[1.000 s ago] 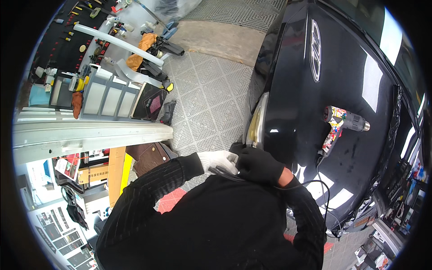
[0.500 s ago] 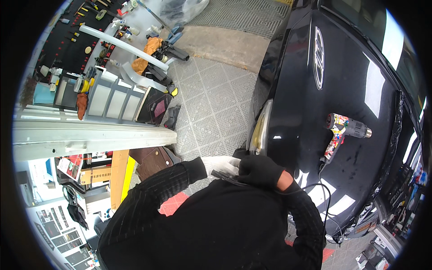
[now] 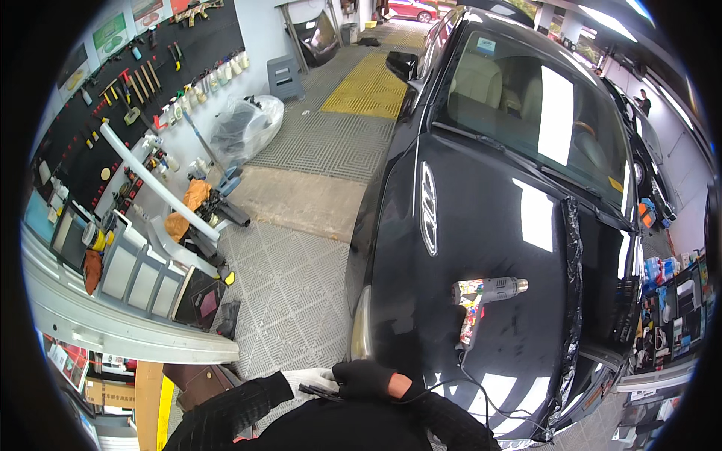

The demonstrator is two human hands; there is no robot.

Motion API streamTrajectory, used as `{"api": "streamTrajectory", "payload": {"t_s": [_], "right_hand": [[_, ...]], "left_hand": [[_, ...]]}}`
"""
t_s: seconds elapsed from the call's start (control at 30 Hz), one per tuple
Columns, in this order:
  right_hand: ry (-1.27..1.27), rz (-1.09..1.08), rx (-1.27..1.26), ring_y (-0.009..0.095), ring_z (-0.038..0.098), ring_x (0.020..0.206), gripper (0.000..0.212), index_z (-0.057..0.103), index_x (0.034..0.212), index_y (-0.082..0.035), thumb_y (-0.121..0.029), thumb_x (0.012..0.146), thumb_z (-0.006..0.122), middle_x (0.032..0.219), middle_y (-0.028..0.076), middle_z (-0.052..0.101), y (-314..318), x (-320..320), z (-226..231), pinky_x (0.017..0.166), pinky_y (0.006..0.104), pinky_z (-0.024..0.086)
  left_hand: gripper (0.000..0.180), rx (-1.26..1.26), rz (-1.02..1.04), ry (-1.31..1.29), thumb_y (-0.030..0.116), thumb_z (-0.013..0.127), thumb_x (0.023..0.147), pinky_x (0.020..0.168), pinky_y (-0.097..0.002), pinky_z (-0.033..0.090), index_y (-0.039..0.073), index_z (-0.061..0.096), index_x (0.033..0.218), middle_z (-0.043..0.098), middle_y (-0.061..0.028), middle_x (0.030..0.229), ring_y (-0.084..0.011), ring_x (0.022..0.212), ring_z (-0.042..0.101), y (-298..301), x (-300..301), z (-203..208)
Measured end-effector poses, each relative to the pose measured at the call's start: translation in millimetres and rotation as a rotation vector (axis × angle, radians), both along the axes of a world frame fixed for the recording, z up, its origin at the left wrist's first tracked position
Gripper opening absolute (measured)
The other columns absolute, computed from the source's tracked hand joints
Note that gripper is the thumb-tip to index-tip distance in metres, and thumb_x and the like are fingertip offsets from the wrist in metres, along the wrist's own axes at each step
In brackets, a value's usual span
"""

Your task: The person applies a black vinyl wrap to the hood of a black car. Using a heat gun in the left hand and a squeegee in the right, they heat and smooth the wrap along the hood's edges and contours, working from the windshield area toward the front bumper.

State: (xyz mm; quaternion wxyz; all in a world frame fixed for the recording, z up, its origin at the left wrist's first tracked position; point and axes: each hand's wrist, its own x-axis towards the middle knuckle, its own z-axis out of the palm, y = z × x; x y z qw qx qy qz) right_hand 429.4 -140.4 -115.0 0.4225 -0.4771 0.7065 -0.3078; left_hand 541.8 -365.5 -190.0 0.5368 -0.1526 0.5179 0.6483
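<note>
My left hand [image 3: 310, 378], in a white glove, meets my right hand [image 3: 365, 379], in a black glove, close in front of my body. The fingers of both are closed and pressed together. Thin dark strips [image 3: 319, 392] stick out below the white glove; their kind is unclear, and the black glove covers part of them. On the bonnet of a black car [image 3: 451, 331], ahead and to the right, a heat gun [image 3: 471, 307] with a colourful sticker-covered body lies on its side. Its black cord [image 3: 481, 387] runs down over the bonnet and passes by my right forearm.
Crumpled black film [image 3: 573, 278] runs along the bonnet's right side. To the left are a metal-framed partition [image 3: 135, 331], a drawer unit [image 3: 135, 274] and a tool wall [image 3: 180, 52]. A grey step stool [image 3: 285, 78] and a plastic-wrapped bundle [image 3: 248, 124] stand farther off.
The view has tipped up and swung to the right, so windscreen and far room now show. My hands stay together, lower in the picture. The heat gun lies still on the bonnet.
</note>
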Motion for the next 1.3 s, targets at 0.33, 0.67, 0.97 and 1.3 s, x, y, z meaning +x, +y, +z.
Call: {"api": "streamTrajectory", "payload": {"t_s": [0.33, 0.67, 0.97, 1.3], "right_hand": [[-0.288, 0.046, 0.064, 0.028, 0.077, 0.094, 0.024, 0.079, 0.116, -0.004, -0.019, 0.1, 0.07, 0.104, 0.016, 0.081, 16.0, -20.9, 10.5, 0.084, 0.0392, 0.058], [-0.469, -0.075, 0.292, 0.02, 0.07, 0.075, 0.024, 0.079, 0.108, -0.001, -0.021, 0.099, 0.07, 0.089, 0.009, 0.078, 6.9, -16.1, 16.3, 0.069, 0.039, 0.056], [0.103, 0.261, -0.201, 0.039, 0.073, 0.084, 0.016, 0.078, 0.09, -0.004, -0.02, 0.084, 0.077, 0.095, 0.019, 0.074, 4.0, -15.6, 6.6, 0.075, 0.0462, 0.059], [0.076, 0.215, -0.185, 0.031, 0.077, 0.082, 0.019, 0.082, 0.099, -0.007, -0.019, 0.088, 0.072, 0.095, 0.013, 0.08, 13.8, -18.2, 22.8, 0.072, 0.0428, 0.059]], "left_hand": [[0.027, 0.275, 0.339, 0.022, 0.005, 0.078, 0.101, 0.088, -0.0236, 0.055, 0.003, 0.066, 0.125, 0.072, 0.0014, 0.109, -0.0077, 0.097, 0.068, 22.3, 11.3, 9.5], [0.017, 0.143, 0.295, 0.289, 0.005, 0.075, 0.103, 0.091, -0.0255, 0.053, 0.004, 0.069, 0.119, 0.072, 0.0016, 0.111, -0.0078, 0.102, 0.065, 27.1, 18.4, 15.0], [0.012, 0.048, 0.271, 0.294, 0.003, 0.081, 0.092, 0.081, -0.0263, 0.053, 0.005, 0.072, 0.099, 0.073, -0.0019, 0.095, -0.0098, 0.091, 0.068, 15.0, 16.2, 37.1], [0.016, 0.012, 0.254, 0.204, -0.005, 0.081, 0.09, 0.081, -0.0259, 0.054, 0.002, 0.067, 0.094, 0.07, -0.001, 0.097, -0.0094, 0.09, 0.067, 20.9, 14.4, 64.4]]}}
